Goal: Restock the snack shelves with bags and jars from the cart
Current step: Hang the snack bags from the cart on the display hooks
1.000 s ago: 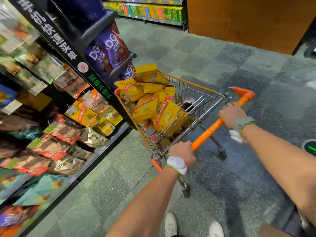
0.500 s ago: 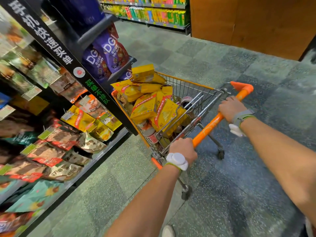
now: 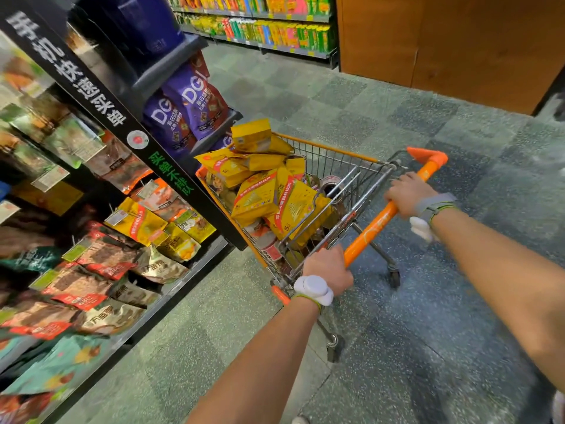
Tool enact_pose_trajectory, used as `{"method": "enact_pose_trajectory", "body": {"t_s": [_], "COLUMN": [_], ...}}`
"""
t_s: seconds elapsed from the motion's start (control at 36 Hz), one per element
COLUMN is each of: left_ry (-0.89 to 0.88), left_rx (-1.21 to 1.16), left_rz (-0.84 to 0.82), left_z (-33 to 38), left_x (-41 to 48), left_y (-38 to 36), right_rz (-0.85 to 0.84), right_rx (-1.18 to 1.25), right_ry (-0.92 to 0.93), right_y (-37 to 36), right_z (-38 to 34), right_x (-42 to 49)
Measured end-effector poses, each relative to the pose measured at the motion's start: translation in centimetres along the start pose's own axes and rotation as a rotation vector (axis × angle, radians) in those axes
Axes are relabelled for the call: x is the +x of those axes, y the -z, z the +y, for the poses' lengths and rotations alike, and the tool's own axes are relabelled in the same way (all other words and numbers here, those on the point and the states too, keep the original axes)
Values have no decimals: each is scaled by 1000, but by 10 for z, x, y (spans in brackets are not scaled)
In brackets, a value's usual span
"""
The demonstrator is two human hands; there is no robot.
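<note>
Left hand point(image 3: 328, 267) grips near end of orange handle point(image 3: 374, 230); right hand point(image 3: 405, 194) grips far end. Cart point(image 3: 330, 149) stands on floor, just beside snack shelves point(image 3: 195, 269) at left. Yellow bags point(image 3: 256, 198) heaped in cart, jars point(image 3: 331, 183) among them. Purple bags point(image 3: 189, 99) on rack beyond.

Premises: a retail shop, supermarket type. A wire shopping cart point(image 3: 333, 163) with an orange handle point(image 3: 374, 229) is gripped by the left hand point(image 3: 328, 267) and the right hand point(image 3: 406, 194). Left of the hands, tiered shelves point(image 3: 189, 264) carry rows of packaged snack bags point(image 3: 137, 221) with price tags point(image 3: 50, 178) on the edges. A black sign strip point(image 3: 101, 102) with printed characters runs down the shelf end. Ahead of the hands, beyond the cart, a further shelf run point(image 3: 275, 48) holds bright packets. Speckled tile floor point(image 3: 428, 301) underfoot.
</note>
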State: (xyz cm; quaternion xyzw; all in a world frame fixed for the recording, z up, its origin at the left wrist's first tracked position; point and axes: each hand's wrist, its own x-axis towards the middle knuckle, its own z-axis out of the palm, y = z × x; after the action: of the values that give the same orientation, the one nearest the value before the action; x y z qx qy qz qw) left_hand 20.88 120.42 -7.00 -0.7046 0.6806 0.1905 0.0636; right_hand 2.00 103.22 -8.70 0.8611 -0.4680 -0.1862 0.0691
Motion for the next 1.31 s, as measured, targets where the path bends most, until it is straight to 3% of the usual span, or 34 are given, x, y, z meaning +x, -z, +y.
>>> {"method": "enact_pose_trajectory", "body": {"t_s": [0.08, 0.14, 0.22, 0.31, 0.47, 0.67, 0.89, 1.19, 1.31], "left_ry": [-43, -83, -59, 21, 122, 29, -26, -58, -5], "left_rx": [-134, -174, -239, -340, -389, -440, -339, -335, -334], "left_rz": [47, 71, 145, 198, 192, 60, -132, -235, -256], "left_z": [-12, -20, -55, -104, -203, -318, -397, -390, -388], "left_x": [-6, -15, -21, -19, -5, 21, 49, 145, 210], "left_y": [-1, 0, 17, 50, 91, 111, 133, 147, 121], "right_rz": [-86, -118, 36, 171, -18, -64, -221, -281, -353], "right_rx": [321, 659, 1074, 1341, 1628, 1475, 1156, 962, 1010], "right_ry": [21, 14, -38, -120, -236, -362, -343, -493, -669], "right_y": [14, 23, 52, 92, 144, 169, 184, 149, 114], "right_z": [-4, -11, -37, -82, -174, -235, -261, -252, -255], "right_x": [2, 0, 2, 9, 56, 112, 152, 232, 280]}}
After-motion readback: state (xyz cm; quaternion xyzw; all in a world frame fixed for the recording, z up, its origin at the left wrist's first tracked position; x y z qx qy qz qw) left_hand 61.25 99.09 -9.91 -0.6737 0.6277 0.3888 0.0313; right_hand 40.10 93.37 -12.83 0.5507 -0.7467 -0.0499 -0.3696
